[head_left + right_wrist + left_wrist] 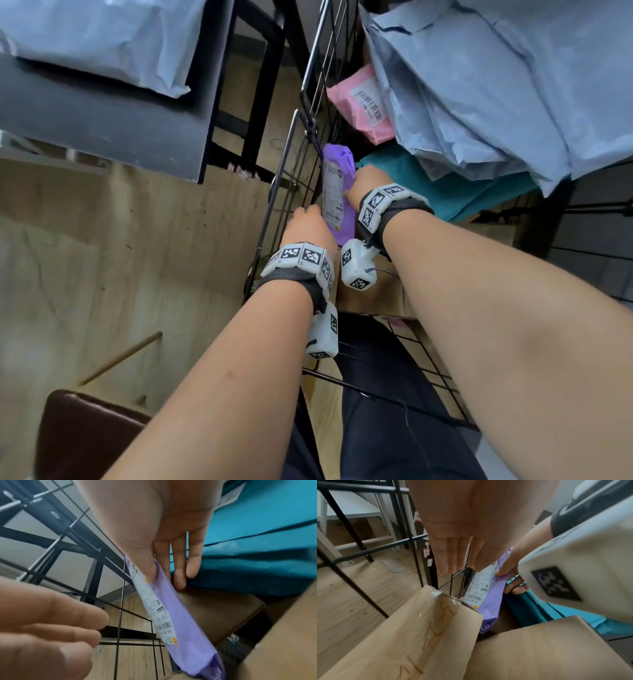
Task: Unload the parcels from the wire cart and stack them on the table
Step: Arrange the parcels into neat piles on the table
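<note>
Pulling a purple parcel (337, 192) out of the wire cart (310, 102), thumb and fingers of right hand (356, 186) pinching its upper edge. Standing on end against the cart's mesh side, wedged beside a teal parcel (442, 192) and above a cardboard box (539, 649). Left hand (310, 226) hovering just beside the label, fingers straight and together, gripping nothing. Looks like mid-pick, not yet clear of the cart. Next, probably: steadying with the left, lifting straight up past the mesh, swinging over to the table (102, 120) left of the cart, onto the grey-blue parcel (99, 44) lying there.
</note>
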### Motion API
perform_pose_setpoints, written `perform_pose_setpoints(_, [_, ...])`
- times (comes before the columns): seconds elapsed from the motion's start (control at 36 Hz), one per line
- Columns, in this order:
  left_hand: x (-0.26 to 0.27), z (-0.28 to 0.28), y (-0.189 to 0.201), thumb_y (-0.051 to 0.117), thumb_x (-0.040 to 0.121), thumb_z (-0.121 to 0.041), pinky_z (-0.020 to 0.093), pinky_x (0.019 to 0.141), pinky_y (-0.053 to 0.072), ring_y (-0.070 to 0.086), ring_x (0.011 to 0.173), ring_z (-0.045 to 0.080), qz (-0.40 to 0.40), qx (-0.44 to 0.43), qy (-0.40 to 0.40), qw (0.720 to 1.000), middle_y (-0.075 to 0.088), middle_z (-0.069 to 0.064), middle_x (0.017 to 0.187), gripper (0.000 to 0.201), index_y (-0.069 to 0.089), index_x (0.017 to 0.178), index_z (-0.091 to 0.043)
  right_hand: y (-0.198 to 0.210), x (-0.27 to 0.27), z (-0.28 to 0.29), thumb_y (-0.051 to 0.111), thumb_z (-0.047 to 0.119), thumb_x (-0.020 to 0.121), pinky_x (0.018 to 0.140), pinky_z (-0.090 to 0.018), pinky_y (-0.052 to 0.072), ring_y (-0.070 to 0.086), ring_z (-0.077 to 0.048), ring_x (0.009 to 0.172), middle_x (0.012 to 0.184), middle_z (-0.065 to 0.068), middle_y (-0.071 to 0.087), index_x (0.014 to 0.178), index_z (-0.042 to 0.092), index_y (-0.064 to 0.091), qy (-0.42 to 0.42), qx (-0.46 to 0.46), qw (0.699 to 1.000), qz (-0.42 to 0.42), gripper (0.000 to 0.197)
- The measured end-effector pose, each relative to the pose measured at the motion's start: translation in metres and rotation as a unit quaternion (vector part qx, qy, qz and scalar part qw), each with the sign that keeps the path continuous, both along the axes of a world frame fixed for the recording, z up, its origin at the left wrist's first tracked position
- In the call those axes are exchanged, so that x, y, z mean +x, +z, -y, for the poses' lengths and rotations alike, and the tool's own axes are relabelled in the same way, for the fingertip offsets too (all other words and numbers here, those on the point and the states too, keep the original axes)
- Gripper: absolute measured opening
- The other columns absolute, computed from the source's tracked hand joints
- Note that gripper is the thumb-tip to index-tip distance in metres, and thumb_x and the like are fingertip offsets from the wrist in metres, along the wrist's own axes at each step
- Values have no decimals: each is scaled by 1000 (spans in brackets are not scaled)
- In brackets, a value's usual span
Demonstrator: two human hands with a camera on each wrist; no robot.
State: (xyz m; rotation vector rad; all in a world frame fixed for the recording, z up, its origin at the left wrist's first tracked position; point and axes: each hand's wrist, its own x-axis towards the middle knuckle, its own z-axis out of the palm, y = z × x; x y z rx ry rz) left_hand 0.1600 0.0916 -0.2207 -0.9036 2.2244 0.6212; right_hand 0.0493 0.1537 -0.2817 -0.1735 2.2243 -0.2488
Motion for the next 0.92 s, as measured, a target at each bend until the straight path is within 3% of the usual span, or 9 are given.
perform_pose_setpoints(0.11, [-8, 0, 12, 45, 92, -10, 35, 82, 41, 52, 113, 32, -19, -1, -9, 1000, 43, 12, 132, 36, 47, 128, -10, 20, -1, -5, 50, 16, 93, 61, -29, 38, 53, -28, 75, 95, -12, 63, 83, 12, 55, -22, -6, 1000, 4, 12])
perform_pose_setpoints(0.22, [-18, 2, 34, 46, 90, -8, 39, 87, 42, 50, 116, 34, -23, 3, -22, 999, 42, 14, 132, 36, 48, 127, -9, 51, 1, -13, 49, 14, 91, 65, -29, 37, 52, -28, 75, 88, -9, 57, 96, 10, 61, -46, -29, 998, -20, 13])
perform_pose_setpoints(0.28, [-22, 3, 48, 45, 90, -8, 39, 86, 42, 50, 115, 35, -38, -3, -29, 999, 43, 14, 131, 34, 49, 124, -9, 67, 2, -17, 47, 16, 92, 65, -29, 37, 52, -28, 74, 87, -10, 58, 93, 10, 60, -52, -44, 997, -32, 15])
perform_pose_setpoints(0.42, [-29, 4, 89, 40, 92, -10, 40, 86, 41, 52, 114, 35, -111, -20, -52, 992, 45, 14, 129, 33, 49, 124, -9, 121, 9, -29, 24, 48, 96, 62, -29, 34, 53, -30, 71, 69, -10, 55, 70, 12, 51, -43, -79, 994, -69, 52])
perform_pose_setpoints(0.5, [-36, 7, 118, 42, 88, -8, 40, 84, 42, 53, 112, 35, -143, -23, -57, 988, 47, 14, 125, 33, 49, 120, -11, 158, 12, -40, 41, 26, 97, 70, -30, 38, 61, -34, 90, 95, -17, 65, 92, 10, 64, -20, -81, 991, -103, 29])
perform_pose_setpoints(0.56, [-41, 8, 138, 45, 86, -7, 39, 83, 43, 52, 112, 33, -170, -25, -64, 983, 48, 12, 123, 37, 49, 121, -16, 181, 13, -47, 47, 14, 92, 71, -29, 39, 61, -34, 96, 99, -15, 65, 104, 12, 67, -19, -74, 989, -126, 24])
perform_pose_setpoints(0.69, [-43, 7, 182, 53, 86, -11, 38, 80, 48, 53, 109, 29, -229, -28, -121, 966, 48, 8, 121, 45, 49, 128, -27, 229, 16, -56, 50, 6, 86, 72, -29, 42, 60, -31, 95, 90, -10, 59, 101, 17, 68, -25, -76, 982, -169, 26])
perform_pose_setpoints(0.81, [-38, 7, 208, 51, 89, -16, 38, 82, 48, 52, 107, 28, -247, -37, -164, 954, 52, 6, 113, 30, 63, 114, -27, 262, 22, -55, 52, 7, 85, 74, -28, 43, 60, -29, 93, 88, -4, 59, 95, 24, 70, -39, -92, 969, -224, 27])
perform_pose_setpoints(0.92, [-32, 15, 235, 48, 91, -16, 34, 79, 47, 58, 103, 28, -233, -53, -173, 956, 62, 7, 108, 28, 67, 109, -25, 285, 29, -47, 52, 7, 82, 85, -32, 47, 57, -27, 103, 102, -4, 64, 83, 30, 67, -66, -108, 953, -275, 27])
